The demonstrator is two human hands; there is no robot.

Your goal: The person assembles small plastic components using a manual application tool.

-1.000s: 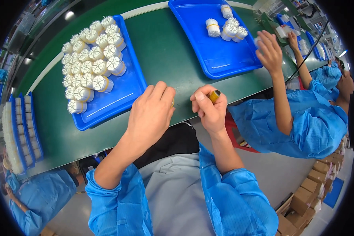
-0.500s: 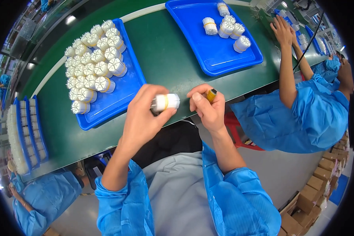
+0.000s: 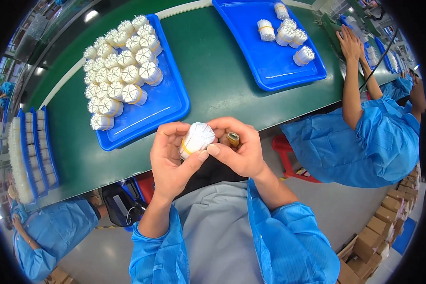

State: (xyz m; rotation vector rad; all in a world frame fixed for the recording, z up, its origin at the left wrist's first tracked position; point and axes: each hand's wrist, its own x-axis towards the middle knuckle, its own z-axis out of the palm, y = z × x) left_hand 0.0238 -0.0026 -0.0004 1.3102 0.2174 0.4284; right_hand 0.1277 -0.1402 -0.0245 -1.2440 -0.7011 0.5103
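In front of me, my left hand (image 3: 169, 154) grips a bundle of white pieces (image 3: 198, 137) bound by a yellow band. The bundle is tilted, its segmented end facing up. My right hand (image 3: 244, 154) touches the bundle's right side with thumb and fingertips. Held in that same hand is a yellow stick-like tool (image 3: 233, 138) with a dark, hollow-looking end; most of it is hidden in the palm. Beyond my left hand, a blue tray (image 3: 144, 116) carries many similar banded bundles (image 3: 130, 75) standing in rows.
A second blue tray (image 3: 288, 78) with several bundles lies at the far right on the green table (image 3: 213, 71). Stacked blue trays (image 3: 40, 151) stand at the left edge. A co-worker in a blue smock (image 3: 336, 142) sits at right, another at lower left. Cardboard boxes (image 3: 369, 236) line the floor.
My right hand has come in to meet the bundle. The left hand has turned the bundle from lying sideways to end-up. The view has shifted slightly.
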